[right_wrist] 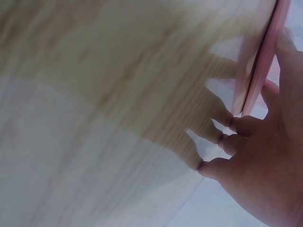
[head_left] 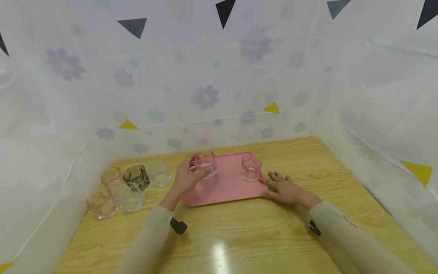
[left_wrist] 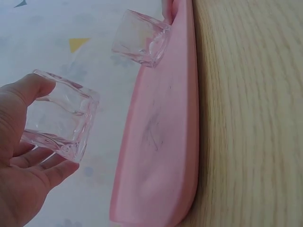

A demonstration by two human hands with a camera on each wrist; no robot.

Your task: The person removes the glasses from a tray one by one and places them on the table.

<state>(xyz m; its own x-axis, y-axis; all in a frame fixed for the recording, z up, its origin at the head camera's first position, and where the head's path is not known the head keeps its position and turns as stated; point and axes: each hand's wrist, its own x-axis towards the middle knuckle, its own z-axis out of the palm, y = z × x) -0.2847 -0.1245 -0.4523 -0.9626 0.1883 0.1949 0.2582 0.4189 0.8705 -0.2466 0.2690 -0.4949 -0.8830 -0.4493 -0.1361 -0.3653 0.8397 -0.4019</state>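
My left hand [head_left: 188, 177] grips a clear glass [left_wrist: 64, 116] between thumb and fingers, over the left part of a pink tray [head_left: 226, 182]. In the left wrist view this glass has thick, faceted walls and is held apart from the tray's surface. A second clear glass [head_left: 251, 168] stands upright on the tray near its right end. My right hand [head_left: 285, 189] lies at the tray's right edge with its fingers spread. In the right wrist view, its thumb is against the tray rim [right_wrist: 265, 56] and several fingertips [right_wrist: 208, 169] touch the tabletop.
Several glasses stand grouped on the left of the wooden table [head_left: 232, 236]: a dark grey glass [head_left: 137, 177], clear glasses [head_left: 160, 175] and amber-tinted glasses [head_left: 102, 203]. White flower-patterned sheeting [head_left: 205, 125] encloses the table at the back and sides.
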